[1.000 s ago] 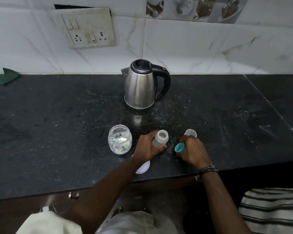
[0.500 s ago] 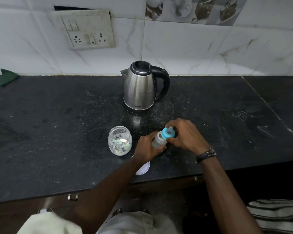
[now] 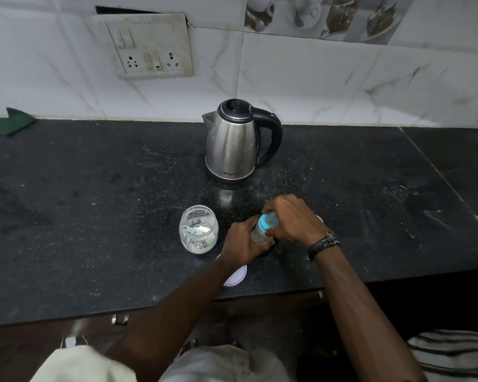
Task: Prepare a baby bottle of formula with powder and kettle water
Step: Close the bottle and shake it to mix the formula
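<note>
Capping the bottle (image 3: pixel 260 232) near the counter (image 3: pixel 94 216) edge.
Left hand (image 3: pixel 244 242) gripping the body, right hand (image 3: pixel 290 219) clamped on the blue cap (image 3: pixel 265 221), probably twisting; next, snug it and shake.

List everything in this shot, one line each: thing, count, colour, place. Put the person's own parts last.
kettle: 1, steel with black lid and handle, back centre of the counter, upright.
powder jar: 1, clear, open, white powder inside, on the counter left of the hands.
baby bottle: 1, clear, held between both hands.
bottle collar: 1, blue, on the bottle's top under the right hand.
white lid: 1, white, flat on the counter near its front edge, partly behind the left forearm.
green cloth: 1, green, far left against the wall.
switch plate: 1, off-white, on the tiled wall.
counter: 1, black speckled.
wristband: 1, dark, right wrist.
left hand: 1, gripping the bottle's body.
right hand: 1, over the bottle's top.
</note>
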`<act>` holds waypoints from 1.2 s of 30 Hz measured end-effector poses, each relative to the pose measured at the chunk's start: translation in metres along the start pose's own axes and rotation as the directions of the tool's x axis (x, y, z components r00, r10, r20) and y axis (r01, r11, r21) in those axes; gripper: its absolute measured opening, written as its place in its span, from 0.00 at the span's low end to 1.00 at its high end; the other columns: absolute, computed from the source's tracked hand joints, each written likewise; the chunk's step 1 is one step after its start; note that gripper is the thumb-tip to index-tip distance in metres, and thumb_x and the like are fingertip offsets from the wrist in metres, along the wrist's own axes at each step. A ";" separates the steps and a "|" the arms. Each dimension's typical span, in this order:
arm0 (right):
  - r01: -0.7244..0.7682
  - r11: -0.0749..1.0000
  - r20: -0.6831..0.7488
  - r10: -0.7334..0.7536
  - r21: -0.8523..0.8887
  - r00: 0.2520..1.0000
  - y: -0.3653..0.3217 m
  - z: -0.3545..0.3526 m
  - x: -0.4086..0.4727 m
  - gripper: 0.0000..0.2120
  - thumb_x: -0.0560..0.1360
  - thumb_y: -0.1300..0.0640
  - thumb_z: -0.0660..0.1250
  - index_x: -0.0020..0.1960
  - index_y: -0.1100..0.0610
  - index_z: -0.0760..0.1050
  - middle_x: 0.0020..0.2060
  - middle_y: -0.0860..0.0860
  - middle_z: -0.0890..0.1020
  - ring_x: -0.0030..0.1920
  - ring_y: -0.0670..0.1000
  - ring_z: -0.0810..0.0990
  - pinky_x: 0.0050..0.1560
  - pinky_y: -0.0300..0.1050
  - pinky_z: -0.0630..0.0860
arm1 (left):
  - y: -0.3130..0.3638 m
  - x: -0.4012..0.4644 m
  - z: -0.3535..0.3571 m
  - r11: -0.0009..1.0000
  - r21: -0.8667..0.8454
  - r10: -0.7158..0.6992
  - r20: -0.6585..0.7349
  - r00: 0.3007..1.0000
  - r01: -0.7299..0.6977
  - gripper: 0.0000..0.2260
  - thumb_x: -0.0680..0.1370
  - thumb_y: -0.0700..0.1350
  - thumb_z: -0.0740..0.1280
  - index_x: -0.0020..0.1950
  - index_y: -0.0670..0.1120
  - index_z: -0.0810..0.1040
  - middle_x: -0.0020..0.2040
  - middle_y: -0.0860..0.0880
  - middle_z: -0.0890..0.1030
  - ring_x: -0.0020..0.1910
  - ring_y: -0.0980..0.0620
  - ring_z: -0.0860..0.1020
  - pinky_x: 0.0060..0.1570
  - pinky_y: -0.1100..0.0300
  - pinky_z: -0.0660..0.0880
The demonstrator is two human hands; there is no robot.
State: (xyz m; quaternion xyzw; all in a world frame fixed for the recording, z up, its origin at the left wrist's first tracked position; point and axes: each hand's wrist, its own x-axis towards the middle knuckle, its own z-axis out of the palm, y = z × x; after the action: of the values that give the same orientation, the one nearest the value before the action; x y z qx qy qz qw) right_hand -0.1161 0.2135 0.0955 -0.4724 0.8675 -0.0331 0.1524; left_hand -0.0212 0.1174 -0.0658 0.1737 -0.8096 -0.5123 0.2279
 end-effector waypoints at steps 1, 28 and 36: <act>-0.016 1.000 -0.002 0.016 -0.011 1.000 -0.001 0.001 0.001 0.22 0.66 0.51 0.77 0.58 0.53 0.79 0.56 0.55 0.81 0.56 0.58 0.78 0.52 0.50 0.74 | 0.000 0.000 0.000 1.000 -0.003 -0.002 0.002 1.000 0.002 0.23 0.70 0.56 0.77 0.62 0.50 0.80 0.48 0.51 0.87 0.47 0.53 0.85 0.45 0.49 0.80; -0.092 0.979 -0.017 0.091 -0.180 0.996 -0.023 -0.001 -0.009 0.22 0.72 0.45 0.71 0.59 0.56 0.74 0.57 0.57 0.80 0.55 0.60 0.79 0.51 0.52 0.73 | 0.007 -0.001 -0.005 0.999 0.033 -0.015 -0.020 1.000 0.016 0.24 0.67 0.60 0.75 0.59 0.50 0.81 0.47 0.49 0.87 0.46 0.51 0.85 0.43 0.49 0.80; -0.321 0.947 -0.314 0.306 0.002 0.899 -0.032 0.024 -0.008 0.21 0.73 0.42 0.67 0.48 0.61 0.79 0.48 0.60 0.83 0.49 0.62 0.82 0.42 0.48 0.70 | 0.005 -0.001 -0.004 0.998 0.029 -0.048 -0.025 0.999 0.049 0.24 0.66 0.59 0.76 0.56 0.49 0.82 0.45 0.48 0.87 0.44 0.51 0.85 0.42 0.48 0.80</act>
State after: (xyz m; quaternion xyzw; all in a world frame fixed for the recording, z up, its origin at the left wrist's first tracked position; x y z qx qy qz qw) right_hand -0.0793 0.2051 0.0814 -0.3192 0.9458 -0.0604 0.0057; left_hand -0.0184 0.1169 -0.0605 0.2028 -0.8098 -0.5035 0.2226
